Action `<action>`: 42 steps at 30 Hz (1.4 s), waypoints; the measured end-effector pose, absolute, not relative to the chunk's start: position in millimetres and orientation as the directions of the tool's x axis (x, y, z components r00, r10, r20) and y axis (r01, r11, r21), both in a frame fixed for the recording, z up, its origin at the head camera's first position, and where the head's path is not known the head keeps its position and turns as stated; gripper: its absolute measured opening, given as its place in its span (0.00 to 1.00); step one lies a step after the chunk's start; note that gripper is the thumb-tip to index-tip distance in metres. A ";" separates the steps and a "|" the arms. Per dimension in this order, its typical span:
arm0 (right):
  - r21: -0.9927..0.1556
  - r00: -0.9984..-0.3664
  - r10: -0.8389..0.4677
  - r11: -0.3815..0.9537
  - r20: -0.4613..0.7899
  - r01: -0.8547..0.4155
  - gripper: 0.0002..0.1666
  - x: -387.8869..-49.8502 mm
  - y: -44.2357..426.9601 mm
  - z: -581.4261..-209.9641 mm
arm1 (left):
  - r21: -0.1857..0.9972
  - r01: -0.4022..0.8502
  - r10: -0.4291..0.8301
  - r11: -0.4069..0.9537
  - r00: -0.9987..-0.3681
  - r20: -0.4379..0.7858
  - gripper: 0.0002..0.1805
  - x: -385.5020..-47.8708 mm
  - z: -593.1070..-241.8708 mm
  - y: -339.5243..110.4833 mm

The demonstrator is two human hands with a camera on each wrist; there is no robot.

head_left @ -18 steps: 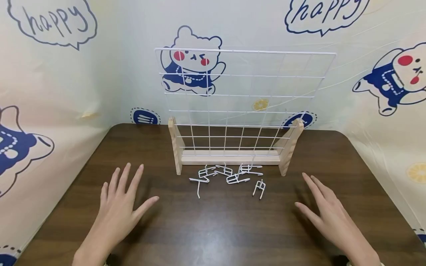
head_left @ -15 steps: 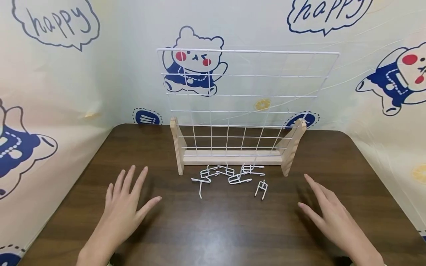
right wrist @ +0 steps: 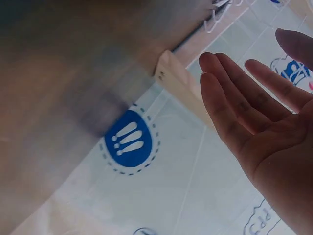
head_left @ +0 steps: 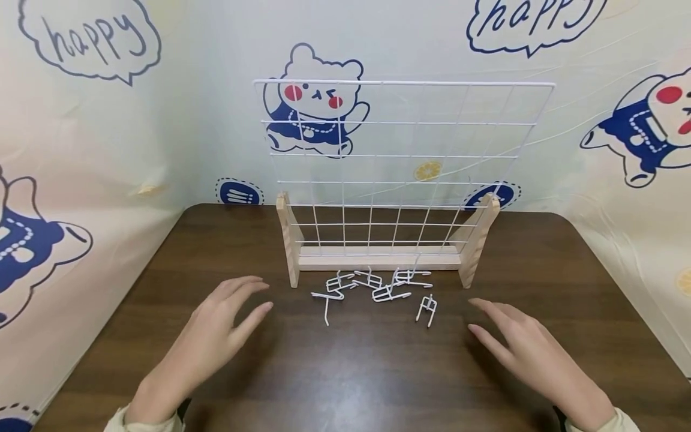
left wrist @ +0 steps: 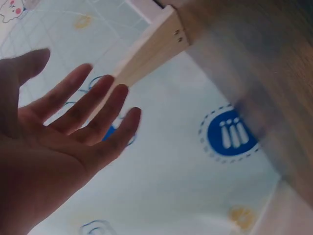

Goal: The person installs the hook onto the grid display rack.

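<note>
In the head view, several white wire hooks [head_left: 383, 293] lie loosely grouped at the foot of a white wire grid panel [head_left: 399, 156] held upright by a wooden stand [head_left: 378, 262]. One hook [head_left: 428, 305] sits a little apart on the right, its two prongs toward me. My left hand [head_left: 216, 330] hovers above the table left of the hooks, fingers relaxed and slightly bent, holding nothing. To the right of the hooks is my right hand [head_left: 531, 351], thumb apart from the loose fingers, nothing in it. Both wrist views show bare palms, with the stand beyond.
The dark brown wooden table [head_left: 351, 372] carries the stand near its far edge. Around it hangs a pale cloth backdrop [head_left: 178, 138] printed with cartoon bears and lettering. The grid rises well above the stand's wooden end pieces [head_left: 480, 240].
My left hand has moved inward toward the hooks, its spread fingers now bending to the right. My right hand has shifted slightly left. The hooks and rack have stayed put.
</note>
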State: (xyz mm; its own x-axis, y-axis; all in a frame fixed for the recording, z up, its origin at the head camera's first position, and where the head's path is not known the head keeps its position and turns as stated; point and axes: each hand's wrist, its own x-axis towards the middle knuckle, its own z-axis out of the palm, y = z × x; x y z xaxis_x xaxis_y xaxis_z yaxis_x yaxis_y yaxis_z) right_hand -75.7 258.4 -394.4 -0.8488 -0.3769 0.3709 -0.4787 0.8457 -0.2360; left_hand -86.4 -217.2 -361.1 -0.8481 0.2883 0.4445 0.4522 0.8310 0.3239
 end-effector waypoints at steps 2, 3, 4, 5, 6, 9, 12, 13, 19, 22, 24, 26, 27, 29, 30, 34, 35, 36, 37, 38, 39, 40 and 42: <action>-0.224 -0.832 -0.407 0.832 0.376 -0.508 0.26 -79.2 254.6 -391.5 | 0.373 0.447 0.275 0.813 -0.859 0.431 0.15 -97.1 -360.8 -221.2; -0.219 -0.826 -0.422 0.825 0.374 -0.520 0.26 -81.1 252.6 -390.4 | 0.400 0.445 0.267 0.801 -0.864 0.426 0.15 -103.3 -360.8 -222.4; -0.217 -0.822 -0.433 0.820 0.369 -0.530 0.26 -83.2 250.5 -389.5 | 0.425 0.444 0.260 0.789 -0.868 0.423 0.16 -110.0 -360.9 -223.3; -0.217 -0.819 -0.445 0.814 0.362 -0.538 0.25 -85.2 248.3 -388.7 | 0.450 0.444 0.255 0.775 -0.871 0.420 0.16 -117.0 -361.1 -223.7; -0.220 -0.816 -0.455 0.808 0.355 -0.546 0.25 -87.2 246.0 -388.1 | 0.473 0.445 0.251 0.761 -0.874 0.417 0.17 -124.1 -360.8 -223.3; -0.230 -0.814 -0.479 0.795 0.329 -0.561 0.25 -93.8 239.4 -387.3 | 0.542 0.430 0.228 0.722 -0.887 0.401 0.18 -145.5 -357.6 -220.0; -0.243 -0.815 -0.495 0.787 0.300 -0.567 0.26 -100.5 232.8 -387.2 | 0.630 0.393 0.189 0.670 -0.911 0.367 0.22 -164.1 -352.4 -216.7; -0.245 -0.815 -0.499 0.785 0.293 -0.569 0.26 -102.5 231.0 -386.7 | 0.662 0.379 0.175 0.647 -0.918 0.355 0.23 -169.4 -350.5 -215.9; -0.265 -0.817 -0.523 0.775 0.243 -0.574 0.24 -113.7 219.2 -380.9 | 0.797 0.345 0.169 0.496 -0.938 0.301 0.29 -198.5 -346.9 -215.7; -0.265 -0.818 -0.534 0.774 0.214 -0.575 0.23 -117.5 214.0 -378.4 | 0.846 0.329 0.185 0.420 -0.943 0.275 0.31 -210.0 -348.5 -216.1; -0.263 -0.816 -0.540 0.773 0.207 -0.578 0.21 -119.5 211.5 -377.4 | 0.877 0.299 0.184 0.375 -0.952 0.246 0.31 -216.2 -350.1 -216.2; -0.267 -0.806 -0.552 0.760 0.214 -0.592 0.19 -121.8 209.5 -378.0 | 0.908 0.262 0.183 0.328 -0.960 0.211 0.31 -221.6 -351.7 -215.8; -0.270 -0.800 -0.558 0.753 0.220 -0.600 0.18 -122.8 208.6 -378.9 | 0.920 0.242 0.179 0.307 -0.964 0.194 0.31 -223.8 -352.9 -215.7; -0.280 -0.787 -0.575 0.736 0.222 -0.617 0.17 -125.6 206.5 -382.4 | 0.944 0.217 0.183 0.247 -0.967 0.175 0.29 -227.6 -356.9 -216.1; -0.288 -0.782 -0.584 0.727 0.218 -0.623 0.16 -126.6 205.9 -384.2 | 0.953 0.213 0.193 0.213 -0.966 0.173 0.29 -229.2 -358.9 -216.0; -0.328 -0.778 -0.604 0.709 0.173 -0.624 0.18 -129.3 207.1 -391.6 | 0.961 0.241 0.253 0.132 -0.946 0.203 0.26 -235.2 -368.7 -214.9; -0.345 -0.779 -0.606 0.705 0.162 -0.620 0.19 -130.2 208.2 -393.5 | 0.960 0.247 0.269 0.129 -0.941 0.206 0.26 -236.7 -371.4 -214.6; -0.367 -0.779 -0.608 0.696 0.154 -0.617 0.19 -131.3 209.4 -395.5 | 0.961 0.243 0.277 0.131 -0.940 0.200 0.25 -238.1 -374.1 -214.4; -0.387 -0.778 -0.610 0.688 0.150 -0.614 0.19 -132.8 210.7 -398.0 | 0.961 0.239 0.283 0.136 -0.939 0.193 0.25 -239.2 -376.7 -214.4; -0.406 -0.777 -0.612 0.678 0.148 -0.612 0.18 -134.2 212.1 -400.3 | 0.962 0.231 0.286 0.143 -0.941 0.183 0.25 -240.3 -379.3 -214.3; -0.430 -0.774 -0.615 0.665 0.149 -0.611 0.17 -135.7 213.3 -402.4 | 0.964 0.224 0.287 0.146 -0.942 0.176 0.25 -241.2 -381.0 -214.2; -0.450 -0.770 -0.619 0.650 0.155 -0.613 0.16 -137.1 214.6 -404.3 | 0.966 0.216 0.286 0.146 -0.944 0.167 0.24 -241.9 -382.3 -214.1; -0.474 -0.760 -0.627 0.624 0.171 -0.621 0.12 -139.6 216.9 -407.0 | 0.967 0.209 0.286 0.144 -0.945 0.161 0.24 -243.0 -383.4 -213.8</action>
